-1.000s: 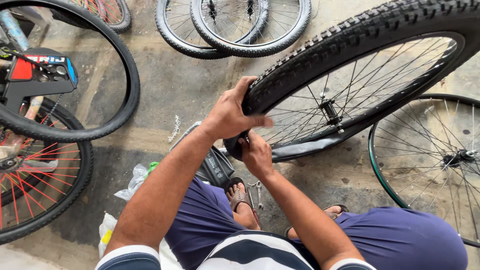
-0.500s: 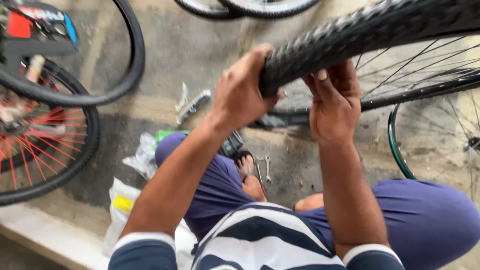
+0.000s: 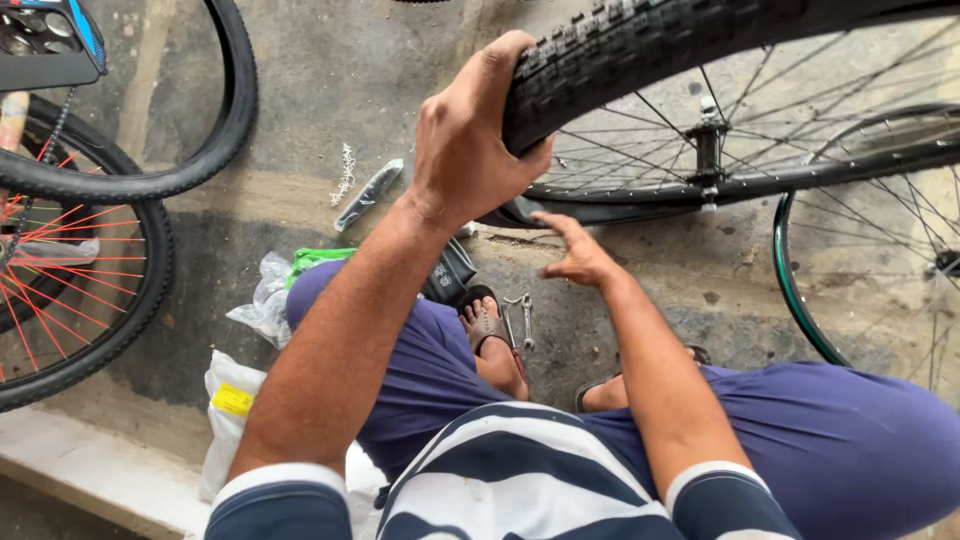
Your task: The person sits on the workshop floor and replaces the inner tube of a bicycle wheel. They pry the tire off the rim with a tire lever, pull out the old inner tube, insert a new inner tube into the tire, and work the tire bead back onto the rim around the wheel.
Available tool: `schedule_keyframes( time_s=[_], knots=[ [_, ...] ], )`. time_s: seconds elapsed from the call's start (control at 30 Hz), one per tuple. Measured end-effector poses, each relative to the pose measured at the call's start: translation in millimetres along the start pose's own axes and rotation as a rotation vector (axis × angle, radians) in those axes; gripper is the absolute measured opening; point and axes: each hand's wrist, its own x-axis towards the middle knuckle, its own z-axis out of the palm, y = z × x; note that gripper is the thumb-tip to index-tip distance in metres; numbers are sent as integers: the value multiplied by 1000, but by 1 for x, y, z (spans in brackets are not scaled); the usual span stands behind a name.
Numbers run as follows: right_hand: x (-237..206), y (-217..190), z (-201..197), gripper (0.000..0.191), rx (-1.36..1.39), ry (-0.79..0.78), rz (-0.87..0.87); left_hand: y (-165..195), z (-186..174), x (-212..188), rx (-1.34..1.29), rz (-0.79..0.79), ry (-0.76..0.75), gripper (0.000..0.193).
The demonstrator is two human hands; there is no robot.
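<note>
At the far left of the concrete floor [image 3: 330,60] stands a bicycle wheel with bright red spokes and a black tyre [image 3: 60,290], partly overlapped by a bare black rubber tyre hoop [image 3: 215,130] that curves down from the top edge. Toward the near left edge of the floor, beside a pale stone step [image 3: 90,465], lie a white plastic bag with a yellow label [image 3: 232,400] and a crumpled clear plastic bag with a green piece in it [image 3: 270,300]. Further up on the floor lie a short silvery bicycle chain piece [image 3: 346,172] and a grey flat tyre lever [image 3: 368,194], close together but apart. The person squats in purple shorts and a navy-and-white striped shirt, with a sandalled foot [image 3: 487,325] showing between the knees and a small silver spanner [image 3: 524,318] just beside it on the floor. The left hand [image 3: 470,140] is raised on a long, nearly straight forearm that runs up from the lower left; its fingers [image 3: 505,60] are clenched over the knobbly tread of the large black-tyred spoked bicycle wheel [image 3: 700,40], with the thumb pressed to the tyre's sidewall. That wheel is held up off the floor and fills the top right, its hub [image 3: 708,135] right of the hand. The right hand [image 3: 575,250] hangs lower, under the tyre's near edge, blurred, its fingers spread and released, grasping nothing. At the far right stands a green-rimmed spoked wheel without a tyre [image 3: 800,300].
</note>
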Motion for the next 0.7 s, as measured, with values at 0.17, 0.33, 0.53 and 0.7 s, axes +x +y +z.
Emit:
schedule_keyframes(
  time_s=[0.17, 0.33, 0.53, 0.7],
  knots=[
    [38, -9, 4, 101, -341, -212, 278, -14, 11, 8, 9, -54, -20, 71],
    [63, -36, -14, 97, 579, -325, 129, -18, 14, 17, -5, -87, -50, 70],
    [57, -72, -38, 91, 754, -407, 12, -16, 16, 28, 11, -76, -49, 68],
    [58, -84, -52, 77, 825, -399, 3, -8, 15, 32, -3, -104, -85, 67]
  ],
)
